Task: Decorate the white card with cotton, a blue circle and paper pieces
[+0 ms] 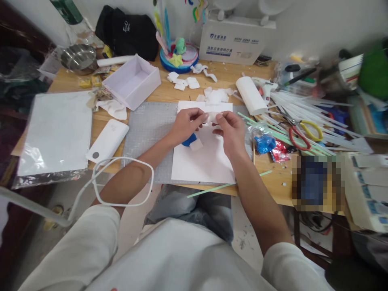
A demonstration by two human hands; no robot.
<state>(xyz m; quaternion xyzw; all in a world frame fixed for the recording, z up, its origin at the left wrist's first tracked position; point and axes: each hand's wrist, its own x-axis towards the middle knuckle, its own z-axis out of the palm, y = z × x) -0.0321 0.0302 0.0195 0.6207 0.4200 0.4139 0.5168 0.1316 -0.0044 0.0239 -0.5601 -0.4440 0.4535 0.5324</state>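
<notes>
Above a white sheet of paper (203,169), my two hands meet at a small white piece of paper (212,117). My left hand (190,122) pinches its left end between thumb and fingers. The other end is pinched by my right hand (233,130). Below my left hand, a round blue object (188,140) rests on the sheet, with a small pale square (196,145) against it. The sheet lies over a grey cutting mat (145,137). Just beyond my hands is a pile of torn white scraps (216,96).
On the right lie scissors (303,131), many white strips (303,105), a white roll (251,96) and a blue packet (264,144). To the left are an open white box (136,83), a white power bank (108,140) and a bagged sheet stack (57,133). A looped white tube (151,182) crosses my left forearm.
</notes>
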